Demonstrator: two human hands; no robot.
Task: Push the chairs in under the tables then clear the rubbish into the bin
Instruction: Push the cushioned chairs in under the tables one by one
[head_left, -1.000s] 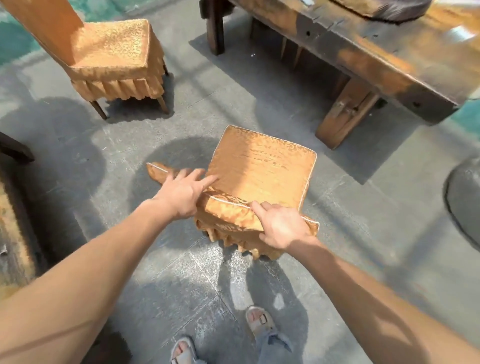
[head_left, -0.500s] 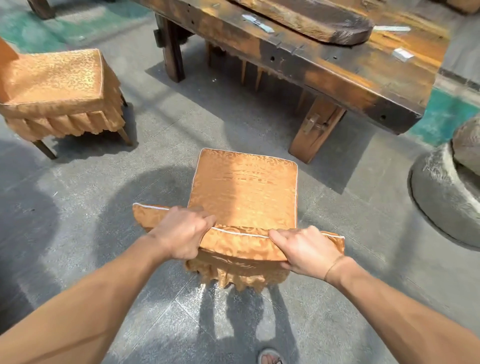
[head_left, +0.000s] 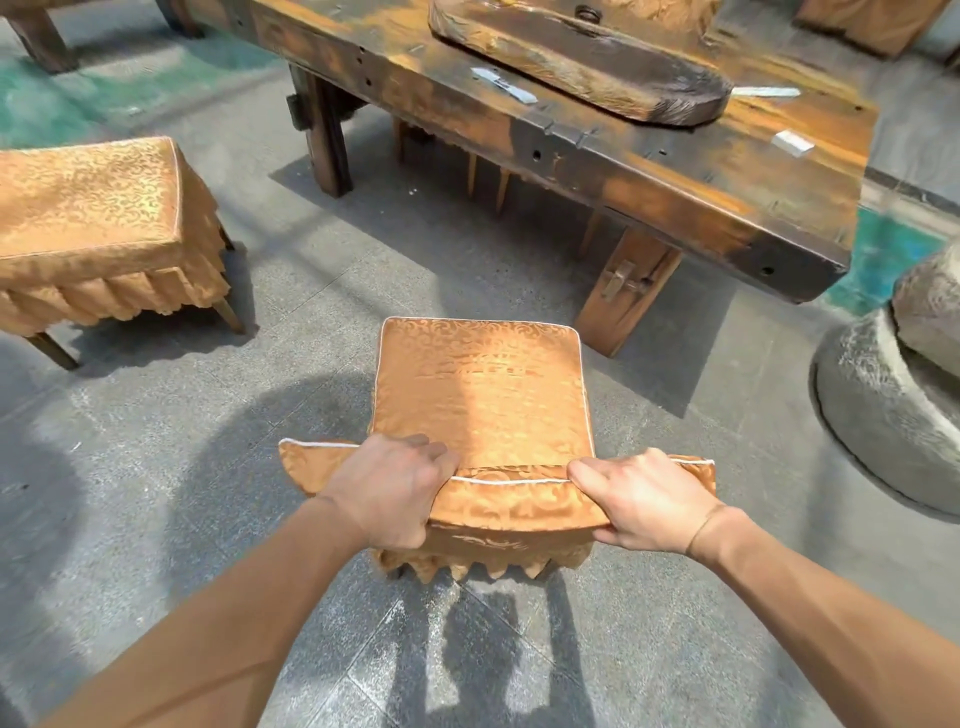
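chair (head_left: 480, 395) back gripped by left hand (head_left: 395, 491), right hand (head_left: 641, 501) | table leg (head_left: 626, 291) ahead of right hand | second chair (head_left: 98, 208) left | stone block (head_left: 883, 415) right

We're missing most fingers (head_left: 423, 448) behind chair back (head_left: 511, 501); 2nd chair (head_left: 88, 208) is running off left edge; tabletop scraps (head_left: 791, 143) are showing too small to ID.

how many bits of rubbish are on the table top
3. A grey strip lies on the near side of the dark slab, a white strip beside the slab's right end, a white scrap nearer the table edge. The slab may hide more.
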